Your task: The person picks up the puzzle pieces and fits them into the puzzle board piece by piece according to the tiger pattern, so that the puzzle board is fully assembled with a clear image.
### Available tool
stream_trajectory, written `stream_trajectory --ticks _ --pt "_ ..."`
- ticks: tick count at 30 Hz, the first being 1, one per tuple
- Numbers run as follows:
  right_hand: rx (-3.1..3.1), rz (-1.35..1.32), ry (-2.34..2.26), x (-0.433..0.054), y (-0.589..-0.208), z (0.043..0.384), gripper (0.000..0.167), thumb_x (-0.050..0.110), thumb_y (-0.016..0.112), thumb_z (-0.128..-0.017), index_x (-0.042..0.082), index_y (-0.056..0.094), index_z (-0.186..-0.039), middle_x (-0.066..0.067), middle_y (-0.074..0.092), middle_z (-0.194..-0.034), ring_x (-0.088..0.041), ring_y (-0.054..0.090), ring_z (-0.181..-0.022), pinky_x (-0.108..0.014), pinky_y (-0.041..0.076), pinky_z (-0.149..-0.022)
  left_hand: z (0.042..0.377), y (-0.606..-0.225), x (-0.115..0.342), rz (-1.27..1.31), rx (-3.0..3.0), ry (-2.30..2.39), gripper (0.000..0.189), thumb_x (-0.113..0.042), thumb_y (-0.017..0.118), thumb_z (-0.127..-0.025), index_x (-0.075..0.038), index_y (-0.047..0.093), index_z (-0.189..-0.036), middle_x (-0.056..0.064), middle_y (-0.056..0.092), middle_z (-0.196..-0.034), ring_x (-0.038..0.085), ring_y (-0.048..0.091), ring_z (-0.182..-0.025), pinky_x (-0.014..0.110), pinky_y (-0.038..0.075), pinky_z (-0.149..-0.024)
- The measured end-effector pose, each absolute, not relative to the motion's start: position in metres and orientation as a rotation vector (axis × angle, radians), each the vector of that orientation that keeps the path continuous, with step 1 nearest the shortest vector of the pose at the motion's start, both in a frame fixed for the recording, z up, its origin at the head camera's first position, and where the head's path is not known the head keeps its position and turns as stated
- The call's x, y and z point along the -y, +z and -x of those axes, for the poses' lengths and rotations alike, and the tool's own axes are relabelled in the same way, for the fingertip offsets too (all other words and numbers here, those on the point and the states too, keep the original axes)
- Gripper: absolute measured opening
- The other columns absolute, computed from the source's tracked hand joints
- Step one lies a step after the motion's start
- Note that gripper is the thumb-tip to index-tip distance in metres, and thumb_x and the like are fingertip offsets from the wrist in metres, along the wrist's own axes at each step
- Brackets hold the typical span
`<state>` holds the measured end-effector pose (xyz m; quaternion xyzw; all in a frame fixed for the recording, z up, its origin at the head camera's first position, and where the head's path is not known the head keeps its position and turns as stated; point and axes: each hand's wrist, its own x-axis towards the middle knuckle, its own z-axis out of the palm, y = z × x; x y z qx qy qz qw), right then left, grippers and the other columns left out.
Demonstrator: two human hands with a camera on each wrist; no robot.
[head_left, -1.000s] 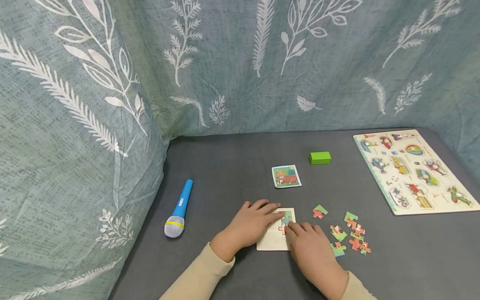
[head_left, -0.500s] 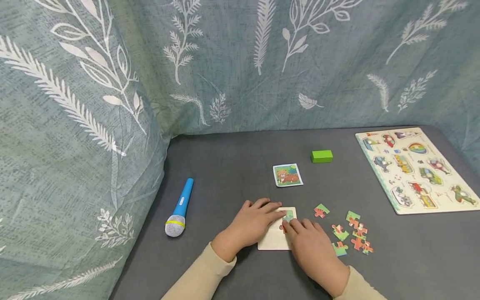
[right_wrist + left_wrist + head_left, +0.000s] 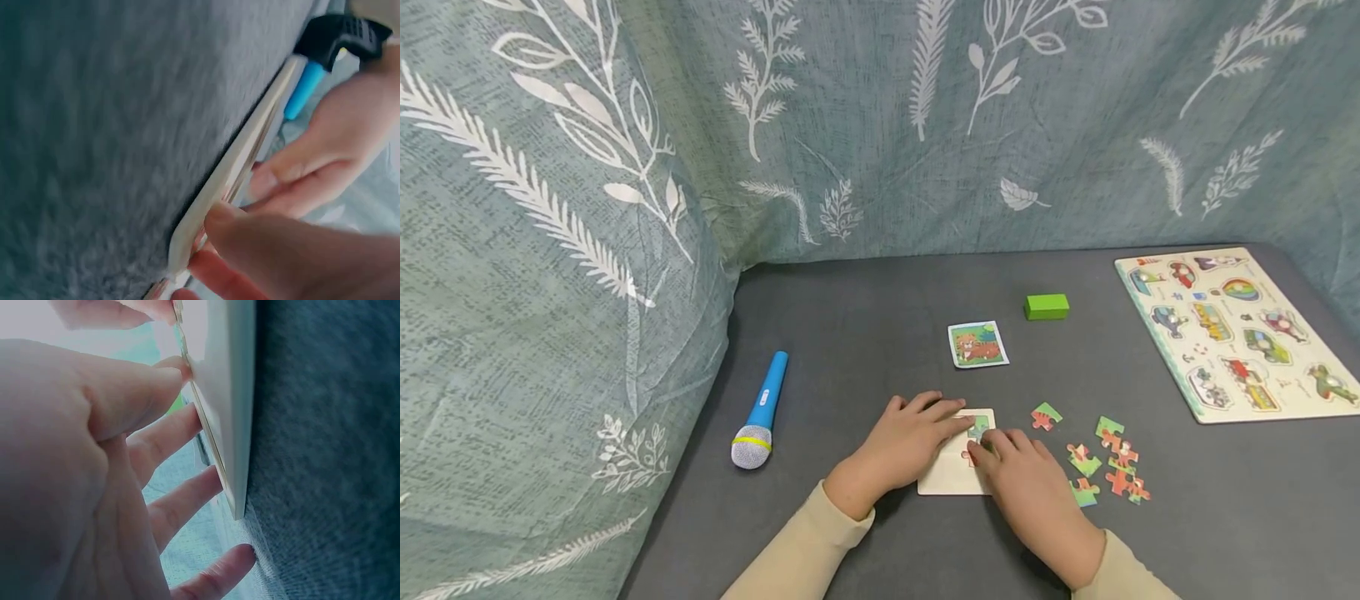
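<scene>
A small pale puzzle tray (image 3: 942,480) lies flat on the dark table. My left hand (image 3: 901,452) rests on its left part with fingers spread, and the left wrist view shows fingertips at the edge of the tray (image 3: 240,419). On the tray's right side sits a green puzzle piece (image 3: 978,427), with a red-edged part (image 3: 967,457) below it. My right hand (image 3: 1036,498) has thumb and fingers bent over that side, pinching a piece mostly hidden beneath them. In the right wrist view, thumb and finger meet at the rim of the tray (image 3: 209,194).
Several loose puzzle pieces (image 3: 1120,454) lie right of the tray, one piece (image 3: 1047,416) apart from them. Behind are a tiger picture card (image 3: 978,344) and a green block (image 3: 1047,307). A toy microphone (image 3: 762,412) lies left; a picture board (image 3: 1240,333) lies right.
The right hand's fingertips have shifted slightly over the tray's right side, uncovering more of the green piece. The left hand keeps its place on the tray. The head view has tilted slightly.
</scene>
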<state>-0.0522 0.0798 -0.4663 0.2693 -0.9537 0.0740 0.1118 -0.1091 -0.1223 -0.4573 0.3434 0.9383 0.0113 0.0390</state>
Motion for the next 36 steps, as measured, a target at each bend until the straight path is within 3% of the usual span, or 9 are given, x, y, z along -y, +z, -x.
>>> stream_trajectory --ticks 4,7,14,22,30,36 --pt "2.726 -0.782 0.477 -0.083 -0.464 0.066 0.024 0.004 0.096 -0.071 0.014 0.081 -0.088 0.003 0.069 -0.089 -0.017 0.062 -0.084 -0.033 0.056 -0.071 0.11 -0.455 0.122 -1.035 -2.881 0.055 0.042 -0.036 0.039 -0.115 -0.037 0.057 -0.153 -0.011 0.048 -0.159 0.021 0.044 -0.145 0.046 0.045 -0.097" --pt "2.723 -0.788 0.608 -0.086 -0.463 0.071 0.027 0.003 0.098 -0.067 0.014 0.077 -0.08 0.005 0.066 -0.082 -0.014 0.058 -0.076 -0.029 0.052 -0.066 0.109 -0.456 0.123 -1.032 -2.876 0.044 0.041 -0.037 0.04 -0.114 -0.037 0.056 -0.152 -0.011 0.048 -0.159 0.02 0.044 -0.145 0.047 0.046 -0.097" --pt "2.73 -0.826 0.606 -0.087 -0.462 0.075 0.027 0.001 0.096 -0.069 0.012 0.082 -0.088 0.003 0.068 -0.09 -0.016 0.062 -0.083 -0.029 0.055 -0.071 0.108 -0.456 0.123 -1.026 -2.869 0.033 0.042 -0.038 0.04 -0.114 -0.038 0.055 -0.153 -0.012 0.046 -0.16 0.021 0.043 -0.146 0.048 0.046 -0.099" --pt "2.771 -0.847 0.211 -0.08 -0.458 0.068 0.025 0.003 0.091 -0.073 0.016 0.084 -0.094 0.002 0.067 -0.093 -0.018 0.061 -0.087 -0.034 0.055 -0.073 0.107 -0.455 0.124 -1.021 -2.864 0.044 0.042 -0.037 0.043 -0.114 -0.038 0.054 -0.154 -0.012 0.046 -0.161 0.021 0.042 -0.147 0.047 0.045 -0.098" --pt "2.729 -0.791 0.054 -0.072 -0.461 0.062 0.022 0.003 0.091 -0.072 0.014 0.083 -0.089 0.001 0.067 -0.091 -0.02 0.06 -0.087 -0.038 0.052 -0.072 0.107 -0.457 0.125 -1.03 -2.874 0.059 0.042 -0.037 0.044 -0.114 -0.038 0.055 -0.153 -0.012 0.046 -0.16 0.021 0.044 -0.146 0.046 0.045 -0.097" --pt "2.758 -0.837 -0.079 -0.071 -0.459 0.057 0.02 0.007 0.088 -0.077 0.012 0.082 -0.096 -0.001 0.063 -0.092 -0.021 0.057 -0.084 -0.036 0.049 -0.07 0.107 -0.458 0.124 -1.043 -2.875 0.059 0.041 -0.037 0.043 -0.114 -0.038 0.055 -0.153 -0.012 0.046 -0.16 0.021 0.043 -0.146 0.046 0.045 -0.097"
